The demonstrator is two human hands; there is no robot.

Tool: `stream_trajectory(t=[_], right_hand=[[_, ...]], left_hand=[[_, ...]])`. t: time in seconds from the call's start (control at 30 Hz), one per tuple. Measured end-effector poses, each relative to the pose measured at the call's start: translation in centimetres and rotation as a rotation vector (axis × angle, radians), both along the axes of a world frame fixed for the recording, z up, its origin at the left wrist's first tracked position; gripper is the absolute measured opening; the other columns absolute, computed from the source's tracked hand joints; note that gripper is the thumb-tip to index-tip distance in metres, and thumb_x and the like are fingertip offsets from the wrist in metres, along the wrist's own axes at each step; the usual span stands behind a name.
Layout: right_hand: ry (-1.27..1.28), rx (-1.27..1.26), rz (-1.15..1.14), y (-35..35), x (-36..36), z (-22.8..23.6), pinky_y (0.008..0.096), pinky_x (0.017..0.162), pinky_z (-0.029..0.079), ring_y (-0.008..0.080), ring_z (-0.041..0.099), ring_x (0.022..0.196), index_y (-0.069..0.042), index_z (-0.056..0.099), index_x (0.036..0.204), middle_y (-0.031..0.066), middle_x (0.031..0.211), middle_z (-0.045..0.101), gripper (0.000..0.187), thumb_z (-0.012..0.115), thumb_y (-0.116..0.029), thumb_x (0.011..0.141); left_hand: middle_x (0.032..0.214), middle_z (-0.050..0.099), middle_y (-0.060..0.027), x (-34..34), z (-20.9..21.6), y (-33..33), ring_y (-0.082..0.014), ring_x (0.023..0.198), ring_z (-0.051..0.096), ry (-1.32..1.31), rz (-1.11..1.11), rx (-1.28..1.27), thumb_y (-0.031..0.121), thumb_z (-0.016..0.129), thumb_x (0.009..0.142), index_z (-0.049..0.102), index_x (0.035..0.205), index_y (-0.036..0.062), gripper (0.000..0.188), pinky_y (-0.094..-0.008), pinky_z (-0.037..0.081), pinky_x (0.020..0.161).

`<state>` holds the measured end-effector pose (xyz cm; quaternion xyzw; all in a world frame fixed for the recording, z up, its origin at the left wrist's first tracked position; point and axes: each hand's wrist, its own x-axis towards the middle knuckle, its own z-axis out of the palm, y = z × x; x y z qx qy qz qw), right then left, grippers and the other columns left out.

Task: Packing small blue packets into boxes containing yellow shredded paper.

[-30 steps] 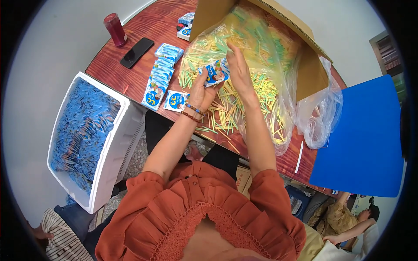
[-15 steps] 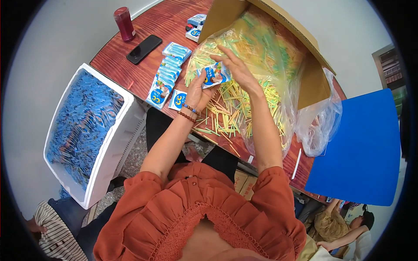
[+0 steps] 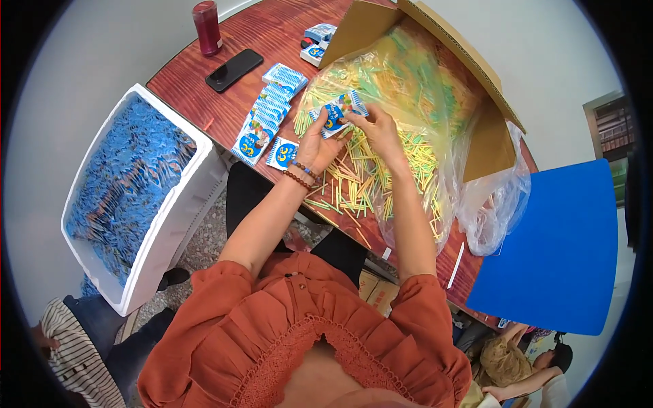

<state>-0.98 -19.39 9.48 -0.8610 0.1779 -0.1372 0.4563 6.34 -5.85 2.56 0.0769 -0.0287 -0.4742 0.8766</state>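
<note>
A small blue-and-white printed packet is held above the table between both hands. My left hand, with beaded bracelets at the wrist, grips its left side and lower edge. With thumb and fingers, my right hand pinches the right end of it. Under and beside the hands lie loose thin sticks in yellow, green and orange, spilling from a clear plastic bag. Left of my left hand, an overlapping row of similar packets lies on the table, with a single packet nearby.
An open cardboard box lies around the bag. A white foam bin full of blue packets stands at left. On the red wooden table are a phone and a red bottle. A blue panel is at right; other people are behind.
My right hand has come down from above the sticks, and its fingers now pinch the packet's right end. My left hand still holds the packet. The whole view has shifted slightly.
</note>
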Motion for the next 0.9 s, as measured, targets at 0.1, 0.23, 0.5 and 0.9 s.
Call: stream_trajectory(t=[0.1,0.23,0.5,0.9], right_hand=[[-0.359,0.389,0.072,2.2,-0.2,-1.0,0.0241,0.074,0.047,0.0101,0.062,0.083,0.001,0.061,0.107,0.0060,0.094,0.068,0.027,0.064,-0.016,0.087],[-0.274,0.517,-0.031,4.6,0.5,0.4,0.0236,0.073,0.047,0.0089,0.062,0.081,0.000,0.069,0.095,0.0052,0.086,0.069,0.015,0.065,-0.011,0.086],[-0.172,0.511,0.027,6.3,3.6,-0.9,0.0184,0.052,0.042,0.0043,0.058,0.064,-0.005,0.069,0.099,0.0019,0.081,0.070,0.019,0.063,-0.018,0.087],[-0.017,-0.036,0.136,14.5,7.7,-6.6,0.0358,0.070,0.049,0.0264,0.066,0.077,-0.001,0.066,0.103,0.0168,0.083,0.068,0.033,0.067,-0.023,0.079]], left_hand=[[0.113,0.063,-0.0023,-0.1,0.0,0.5,-0.0174,0.104,0.057,-0.081,0.037,0.031,0.033,0.055,0.095,0.055,0.120,0.0109,0.033,-0.0373,0.044,0.091],[0.114,0.062,-0.0034,0.0,0.0,1.4,-0.0167,0.103,0.059,-0.142,0.137,0.062,0.029,0.055,0.095,0.055,0.120,0.0101,0.031,-0.0365,0.046,0.090],[0.108,0.061,-0.0061,2.9,1.5,8.5,-0.0133,0.091,0.059,-0.400,0.651,0.587,0.018,0.057,0.094,0.054,0.119,0.0037,0.029,-0.0266,0.051,0.076],[0.141,0.031,-0.0272,1.4,-2.1,16.5,-0.0399,0.133,0.030,-1.745,0.682,1.514,0.020,0.072,0.075,0.019,0.141,-0.0066,0.089,-0.0483,0.023,0.109]])
